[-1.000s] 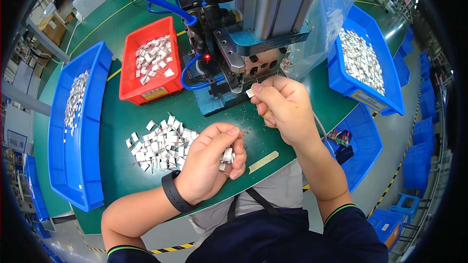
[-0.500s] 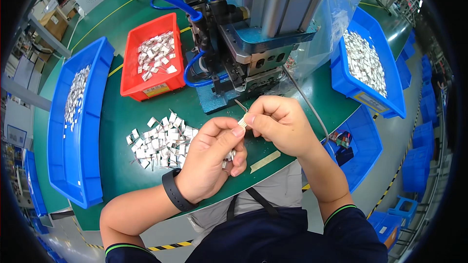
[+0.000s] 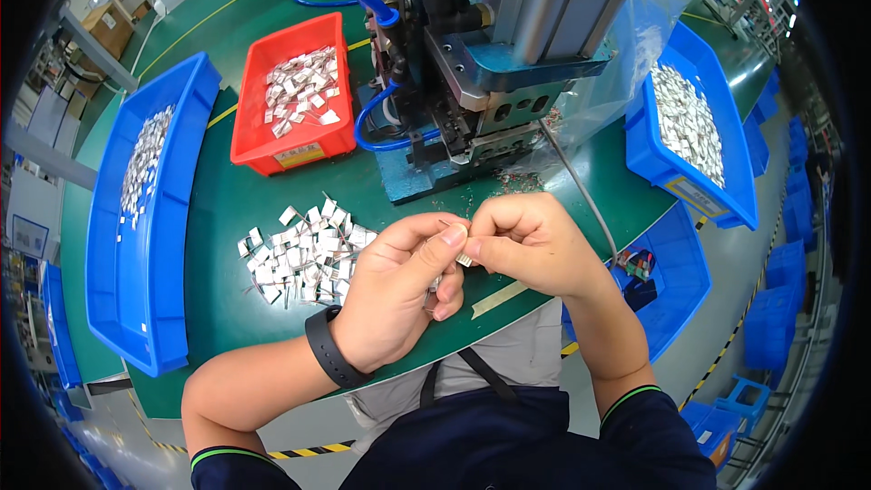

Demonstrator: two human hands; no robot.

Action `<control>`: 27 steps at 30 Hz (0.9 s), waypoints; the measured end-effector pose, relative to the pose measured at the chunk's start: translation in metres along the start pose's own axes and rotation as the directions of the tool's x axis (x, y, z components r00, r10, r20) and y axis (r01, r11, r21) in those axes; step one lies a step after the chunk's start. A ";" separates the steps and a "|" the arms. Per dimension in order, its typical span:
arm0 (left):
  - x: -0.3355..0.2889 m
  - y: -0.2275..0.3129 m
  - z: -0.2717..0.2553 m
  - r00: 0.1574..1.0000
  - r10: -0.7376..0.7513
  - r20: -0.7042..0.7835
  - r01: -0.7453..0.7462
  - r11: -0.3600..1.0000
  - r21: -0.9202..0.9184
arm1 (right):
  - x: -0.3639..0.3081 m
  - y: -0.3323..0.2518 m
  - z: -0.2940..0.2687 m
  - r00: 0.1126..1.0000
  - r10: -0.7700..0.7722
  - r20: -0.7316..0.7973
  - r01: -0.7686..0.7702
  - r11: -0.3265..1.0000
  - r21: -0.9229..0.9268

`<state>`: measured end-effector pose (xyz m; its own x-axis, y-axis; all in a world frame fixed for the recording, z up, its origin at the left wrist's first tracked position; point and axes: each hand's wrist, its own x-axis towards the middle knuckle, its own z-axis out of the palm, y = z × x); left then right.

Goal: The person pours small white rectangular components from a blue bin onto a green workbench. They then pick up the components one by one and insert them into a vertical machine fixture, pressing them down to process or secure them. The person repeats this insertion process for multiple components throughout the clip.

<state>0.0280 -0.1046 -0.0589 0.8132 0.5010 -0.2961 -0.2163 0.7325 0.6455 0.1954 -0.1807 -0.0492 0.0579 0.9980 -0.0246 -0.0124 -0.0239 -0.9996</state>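
Just above the table's front edge, my left hand (image 3: 404,272) and my right hand (image 3: 533,240) meet, fingertips nearly touching. Between their thumbs and forefingers is a small white connector (image 3: 465,259) with thin wire ends. Fingertips cover most of it. More white pieces, partly hidden, show under the curled lower fingers of my left hand. Left of that hand, a loose pile of similar white connectors (image 3: 304,254), some with short wires, lies on the green table (image 3: 227,336).
Beyond my hands stands a press machine (image 3: 508,82) with blue air hoses. A red bin (image 3: 290,154) and a long blue bin (image 3: 168,308) hold white pieces on the left; another blue bin (image 3: 649,159) does on the right. Tape (image 3: 498,299) sticks near the front edge.
The connector has turned between my fingertips, its white end now pointing down toward the table edge. My left thumb has shifted slightly to the right. The whole view has moved a little.
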 end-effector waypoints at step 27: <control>-0.002 0.000 0.005 0.998 0.023 -0.062 -0.022 1.000 0.012 | -0.004 -0.002 -0.007 0.989 0.092 -0.112 -0.072 0.983 0.169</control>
<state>0.0291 -0.1080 -0.0553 0.7733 0.5450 -0.3241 -0.2279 0.7159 0.6600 0.2022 -0.1850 -0.0472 0.1684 0.9787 -0.1177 -0.1850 -0.0859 -0.9790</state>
